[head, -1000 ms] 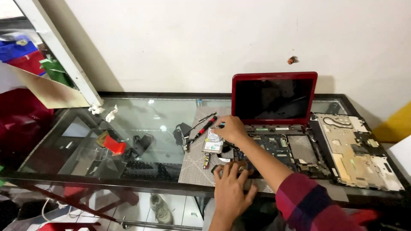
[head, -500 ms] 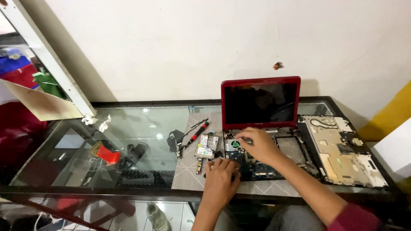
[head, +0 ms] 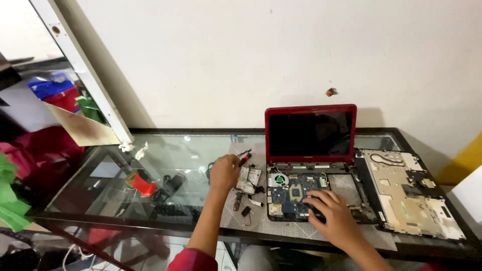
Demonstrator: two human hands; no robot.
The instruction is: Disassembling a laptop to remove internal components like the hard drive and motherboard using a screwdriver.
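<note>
Head view: the opened red laptop [head: 311,165] sits at about 3 o'clock on the glass-topped counter [head: 165,155], screen upright, its blue circuit board [head: 293,193] bare. The right hand [head: 334,216] lies flat on the board's near edge, fingers spread, gripping nothing. The board looks thin, stiff and fragile; it is best held by its edges, away from the fan [head: 278,179] and chips. The left hand [head: 224,171], at 12 o'clock from the person, is curled loosely at a red-handled screwdriver [head: 244,158]; whether it grips the tool cannot be told. Small removed parts [head: 248,179] lie just beside it on a grey mat [head: 236,221]. The removed laptop cover [head: 411,193] rests at 3 o'clock of the laptop. The glass looks hard and slippery. A plain white wall [head: 226,60] rises behind the counter.
</note>
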